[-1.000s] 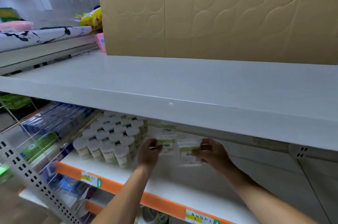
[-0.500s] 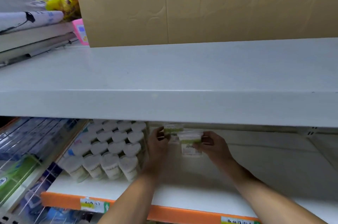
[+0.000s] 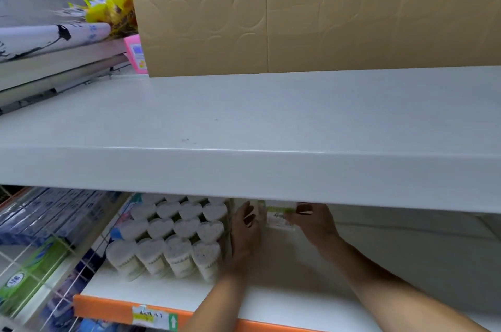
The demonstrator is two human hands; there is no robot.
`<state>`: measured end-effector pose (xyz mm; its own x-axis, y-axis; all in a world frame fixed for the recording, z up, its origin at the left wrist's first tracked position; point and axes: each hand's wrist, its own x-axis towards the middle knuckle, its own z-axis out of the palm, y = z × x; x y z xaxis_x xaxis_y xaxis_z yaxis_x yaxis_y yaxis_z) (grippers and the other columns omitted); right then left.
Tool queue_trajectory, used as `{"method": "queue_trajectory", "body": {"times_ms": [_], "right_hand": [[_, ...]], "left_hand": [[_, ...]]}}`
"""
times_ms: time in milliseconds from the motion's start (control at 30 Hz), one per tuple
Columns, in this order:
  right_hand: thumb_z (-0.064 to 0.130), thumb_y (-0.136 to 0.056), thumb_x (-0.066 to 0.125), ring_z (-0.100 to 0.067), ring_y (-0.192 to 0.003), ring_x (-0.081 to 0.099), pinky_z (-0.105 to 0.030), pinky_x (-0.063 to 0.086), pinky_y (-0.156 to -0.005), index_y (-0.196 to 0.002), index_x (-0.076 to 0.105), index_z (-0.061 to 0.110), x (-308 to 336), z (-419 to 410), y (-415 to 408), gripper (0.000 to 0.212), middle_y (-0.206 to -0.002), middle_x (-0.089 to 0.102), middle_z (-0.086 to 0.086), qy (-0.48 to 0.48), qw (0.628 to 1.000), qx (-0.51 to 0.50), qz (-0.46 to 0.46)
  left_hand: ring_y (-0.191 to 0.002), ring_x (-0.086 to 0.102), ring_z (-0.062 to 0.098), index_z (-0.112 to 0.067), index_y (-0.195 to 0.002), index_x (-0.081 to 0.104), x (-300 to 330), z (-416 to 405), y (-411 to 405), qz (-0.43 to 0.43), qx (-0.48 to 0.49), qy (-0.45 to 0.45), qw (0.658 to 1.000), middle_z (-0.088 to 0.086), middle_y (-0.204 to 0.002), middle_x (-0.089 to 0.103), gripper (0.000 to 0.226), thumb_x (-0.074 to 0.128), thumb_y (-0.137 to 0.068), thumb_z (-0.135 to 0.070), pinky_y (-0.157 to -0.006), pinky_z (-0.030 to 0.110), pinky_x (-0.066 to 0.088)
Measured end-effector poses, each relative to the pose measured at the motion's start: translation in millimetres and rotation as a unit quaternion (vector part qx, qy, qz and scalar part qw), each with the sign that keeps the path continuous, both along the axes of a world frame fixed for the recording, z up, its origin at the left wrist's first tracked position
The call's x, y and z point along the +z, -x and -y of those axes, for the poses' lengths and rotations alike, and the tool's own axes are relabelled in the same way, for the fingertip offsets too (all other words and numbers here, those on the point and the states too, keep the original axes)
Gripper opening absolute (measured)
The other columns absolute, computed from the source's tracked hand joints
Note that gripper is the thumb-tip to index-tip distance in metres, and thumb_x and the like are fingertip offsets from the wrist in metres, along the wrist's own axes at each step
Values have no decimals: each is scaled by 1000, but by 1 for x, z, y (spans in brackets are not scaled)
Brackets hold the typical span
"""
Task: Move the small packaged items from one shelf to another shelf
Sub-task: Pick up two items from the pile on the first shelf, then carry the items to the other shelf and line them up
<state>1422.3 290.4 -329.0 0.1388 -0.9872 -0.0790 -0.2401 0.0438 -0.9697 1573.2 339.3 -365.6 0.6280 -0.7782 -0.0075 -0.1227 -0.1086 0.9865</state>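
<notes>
Down on the lower white shelf with the orange front strip (image 3: 113, 307), clear heart-shaped tubs of cotton swabs (image 3: 176, 237) stand at 9 o'clock of the left hand (image 3: 244, 228). That hand lies beside them with fingers fairly straight, touching a small clear packet with a green label (image 3: 279, 213). At 3 o'clock, the right hand (image 3: 314, 223) pinches this packet under the upper white shelf (image 3: 271, 125).
</notes>
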Motion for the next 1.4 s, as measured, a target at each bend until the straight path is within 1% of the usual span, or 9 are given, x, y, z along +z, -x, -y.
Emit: {"method": "queue_trajectory", "body": {"times_ms": [267, 400, 500, 600, 700, 933, 1033, 1233, 1400], "right_hand": [[8, -70, 87, -13, -65, 59, -15, 43, -54, -69, 68, 9, -7, 5, -28, 19, -65, 65, 0, 4, 999, -25, -22], [14, -68, 89, -14, -61, 58, -31, 48, -65, -54, 56, 20, -11, 8, -31, 36, -57, 59, 6, 3, 998, -41, -54], [18, -68, 90, -19, -70, 61, -37, 52, -68, -67, 55, 20, -11, 5, -28, 35, -69, 62, 3, -7, 998, -44, -45], [30, -74, 86, -21, -86, 62, -33, 53, -75, -102, 60, 11, -8, 2, -16, 43, -95, 64, -4, 6, 997, -24, -71], [33, -79, 79, -19, -100, 61, -31, 50, -85, -116, 60, 10, 0, -2, 6, 48, -110, 63, -4, 23, 989, 18, -147], [30, -84, 70, -18, -127, 50, -24, 44, -98, -140, 47, 15, 29, -16, 75, 62, -141, 48, -7, 33, 917, 194, -348], [34, -86, 69, -17, -133, 43, -21, 38, -96, -146, 41, 20, 39, -19, 115, 67, -149, 40, -4, 15, 889, 239, -390], [37, -87, 70, -18, -127, 50, -25, 43, -92, -144, 44, 25, 50, -17, 196, 64, -149, 42, -1, -9, 853, 246, -459], [39, -86, 72, -18, -116, 58, -24, 48, -80, -141, 46, 30, 54, -21, 268, 61, -148, 45, 2, -32, 854, 208, -477]], "left_hand": [[-102, 62, 15, -9, -121, 57, -4, -27, 8, -4, 21, -24, 999, 0, -110, 64, 36, 59, -88, 5, -89, 26, 50], [-103, 58, 17, -7, -126, 54, 2, -39, 14, 21, 29, -50, 998, 4, -116, 61, 39, 55, -89, 5, -84, 21, 46], [-101, 58, 16, -9, -127, 53, 6, -49, 23, 69, 15, -80, 994, 5, -117, 60, 40, 52, -89, 4, -83, 20, 46], [-100, 60, 17, -11, -120, 60, 10, -57, 30, 123, 10, -88, 988, 3, -112, 63, 34, 55, -88, 0, -85, 25, 49], [-101, 64, 20, -13, -112, 66, 17, -63, 39, 144, -41, -106, 983, 3, -107, 68, 29, 54, -88, -2, -88, 32, 51], [-107, 60, 7, -26, -115, 67, 35, -53, 67, 289, -162, -159, 930, -8, -117, 65, 27, 54, -92, -17, -94, 21, 46], [-99, 57, 0, -31, -115, 65, 44, -40, 87, 365, -205, -148, 896, -11, -116, 67, 25, 53, -94, -25, -88, 14, 41], [-111, 59, 14, -34, -111, 61, 65, -4, 151, 468, -276, -148, 826, -10, -115, 66, 24, 51, -89, -33, -95, 24, 43], [-115, 60, 16, -32, -108, 62, 79, 16, 217, 481, -310, -141, 808, -10, -118, 66, 24, 51, -86, -35, -94, 24, 45]]}}
